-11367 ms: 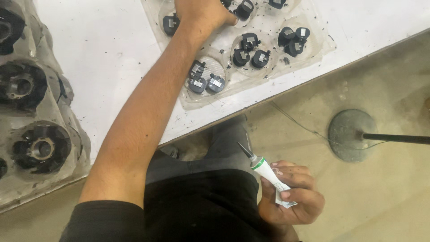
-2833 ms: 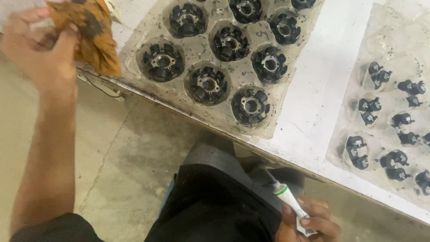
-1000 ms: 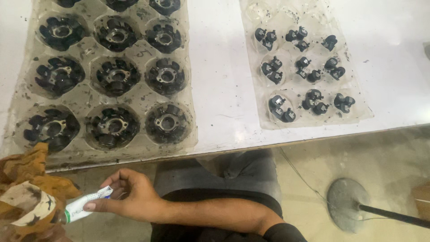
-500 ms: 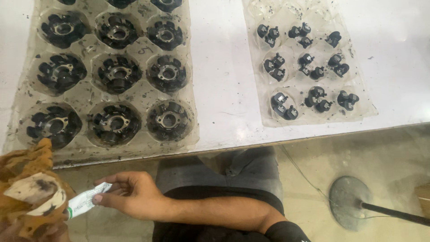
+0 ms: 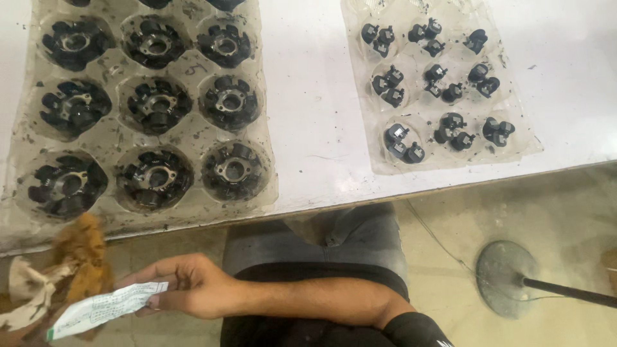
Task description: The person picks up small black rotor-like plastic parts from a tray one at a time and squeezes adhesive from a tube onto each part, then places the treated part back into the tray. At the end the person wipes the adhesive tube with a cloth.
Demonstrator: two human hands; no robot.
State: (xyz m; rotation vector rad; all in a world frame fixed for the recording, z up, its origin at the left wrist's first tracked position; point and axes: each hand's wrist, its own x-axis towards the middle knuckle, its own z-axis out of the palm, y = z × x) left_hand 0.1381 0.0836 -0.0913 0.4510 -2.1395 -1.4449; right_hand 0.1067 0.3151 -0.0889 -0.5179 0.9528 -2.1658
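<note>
My right hand (image 5: 193, 289) reached across my lap toward nine o'clock, its fingers pinching the flat end of a tube (image 5: 106, 310). The tube was white with green print, squeezed thin and creased, and it pointed out toward eight o'clock, low in the view and off the worktop (image 5: 315, 122). Its far end lay against a rag (image 5: 61, 276), brown and dirty white, bunched at the lower left corner. I could not see my left hand; whether it sat under the rag, I could not tell.

At twelve o'clock from the tube, on the white worktop, sat a clear tray (image 5: 193, 138) with round pockets, each pocket filled by a big black ring-shaped part (image 5: 231, 168) with a metal middle. The tray was grimy and flecked with dark specks. At two o'clock, well apart from it, lay a smaller clear tray (image 5: 514, 109) with small black pieces (image 5: 402, 142) resting in twos and threes in its pockets.

The worktop was scuffed, with a thin wooden edge along the near side. Below it the floor (image 5: 565, 212) was pale and dusty. At four o'clock a round metal base (image 5: 504, 273) with a dark rod stood on the floor, a thin wire (image 5: 437, 238) trailing beside it.
</note>
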